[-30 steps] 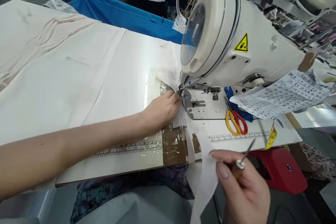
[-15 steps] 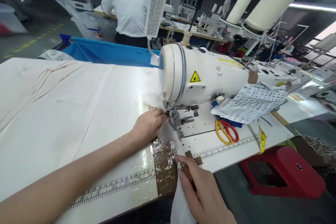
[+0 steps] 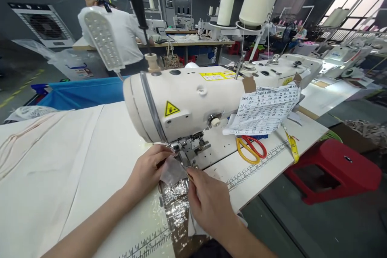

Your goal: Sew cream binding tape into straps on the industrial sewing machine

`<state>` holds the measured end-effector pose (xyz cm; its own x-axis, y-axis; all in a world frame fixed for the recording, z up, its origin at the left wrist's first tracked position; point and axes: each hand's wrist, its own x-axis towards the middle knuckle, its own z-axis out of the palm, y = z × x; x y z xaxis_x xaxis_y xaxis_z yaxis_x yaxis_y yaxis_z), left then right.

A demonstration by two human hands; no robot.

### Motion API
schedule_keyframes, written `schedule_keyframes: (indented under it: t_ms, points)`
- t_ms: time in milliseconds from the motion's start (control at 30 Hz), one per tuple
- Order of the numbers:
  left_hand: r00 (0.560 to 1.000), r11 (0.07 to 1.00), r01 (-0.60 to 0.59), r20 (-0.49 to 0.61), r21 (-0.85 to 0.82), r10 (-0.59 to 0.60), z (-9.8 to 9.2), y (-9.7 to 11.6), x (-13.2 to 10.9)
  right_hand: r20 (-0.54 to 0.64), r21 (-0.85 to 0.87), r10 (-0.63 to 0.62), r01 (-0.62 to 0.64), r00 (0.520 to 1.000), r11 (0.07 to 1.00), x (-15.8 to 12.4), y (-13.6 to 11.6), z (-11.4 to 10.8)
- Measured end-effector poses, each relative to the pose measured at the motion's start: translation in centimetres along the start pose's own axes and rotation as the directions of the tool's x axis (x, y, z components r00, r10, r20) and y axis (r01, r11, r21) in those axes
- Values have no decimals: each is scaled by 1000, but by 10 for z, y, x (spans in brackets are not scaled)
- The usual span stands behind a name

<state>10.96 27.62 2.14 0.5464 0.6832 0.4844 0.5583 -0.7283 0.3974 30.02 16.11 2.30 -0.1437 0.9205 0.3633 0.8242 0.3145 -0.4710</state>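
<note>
A white sewing machine (image 3: 187,100) stands on the table, its presser foot (image 3: 184,154) at the front. A narrow strip of white cloth (image 3: 173,170) lies under the foot. My left hand (image 3: 149,167) pinches that strip just left of the foot. My right hand (image 3: 208,203) rests right below the foot with its fingers closed on the cloth and its back to the camera; whether it still has the small pointed tool is hidden. Wide cream fabric (image 3: 54,157) spreads over the table to the left.
Yellow and red scissors (image 3: 250,148) lie right of the needle, under a printed paper sheet (image 3: 266,109). A yellow tape measure (image 3: 292,147) hangs off the table edge. A red stool (image 3: 335,169) sits at the right. A person in white (image 3: 121,36) works behind a blue bin (image 3: 81,92).
The view has tilted up and pulled back. My right hand moved from below the table edge up to the presser foot. My left hand stayed at the foot.
</note>
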Motion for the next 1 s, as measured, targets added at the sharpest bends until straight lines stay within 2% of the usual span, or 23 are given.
schedule_keyframes:
  t_ms: [367, 533, 767, 1000]
  points:
    - [998, 998, 61, 12, 4, -61, 0, 3, 1, 69, -54, 41, -38, 997, 998, 5, -1, 1]
    - [996, 996, 90, 11, -5, -90, 1, 3, 1, 15, -13, 12, -11, 1000, 1000, 1, -1, 2]
    - [999, 998, 54, -8, 12, -54, 3, 3, 0, 27, -43, 13, -11, 1000, 999, 5, -1, 2]
    - [998, 998, 65, -1, 7, -65, 6, 1, 2, 53, -74, 11, -7, 999, 997, 5, -2, 4]
